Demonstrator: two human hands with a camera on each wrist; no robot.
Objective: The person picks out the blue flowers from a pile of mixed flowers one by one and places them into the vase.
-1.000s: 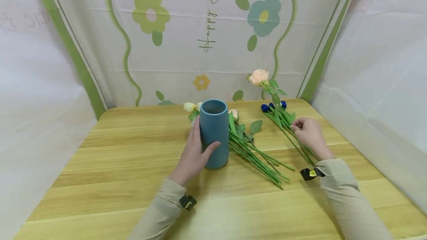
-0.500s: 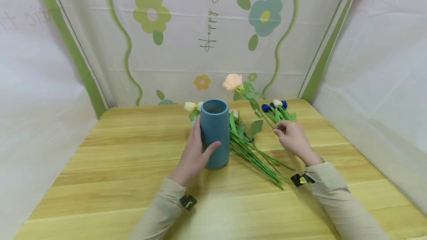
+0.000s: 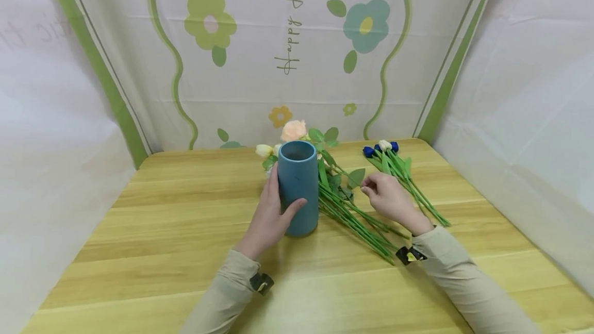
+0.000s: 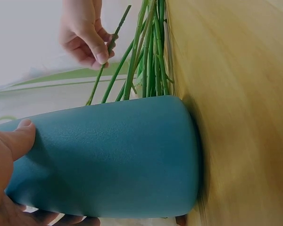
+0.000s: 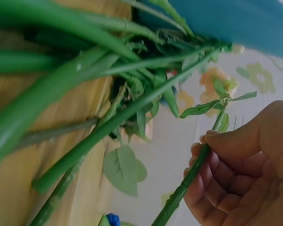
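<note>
Right hand (image 3: 391, 200), in the head view, pinches a long-stemmed pale peach rose (image 3: 294, 131) whose ruffled bloom lies ahead and to the left of it, behind the rim of a tall blue-grey cylindrical vase (image 3: 299, 184). Left hand (image 3: 266, 213) holds that vase upright on the pale wood-grain counter (image 3: 185, 205), thumb in front and fingers round the side. A loose bundle of slim green stems (image 3: 355, 220) lies just left of and below the right hand; blue and white tulips (image 3: 384, 146) lie beyond it to the right.

In the left wrist view, the left hand's thumb lies high on the vase, whose base meets the counter; a steady hold there should keep it from rocking. Past the vase, the right hand grips near the rose's bare lower end, so a light swing of the heavy bloom seems likely.

In the right wrist view, thumb and fingertips pinch the green stem (image 5: 181, 188). Keeping the rose's leaves (image 5: 198, 109) clear of the neighbouring bundle would help avoid snags.
</note>
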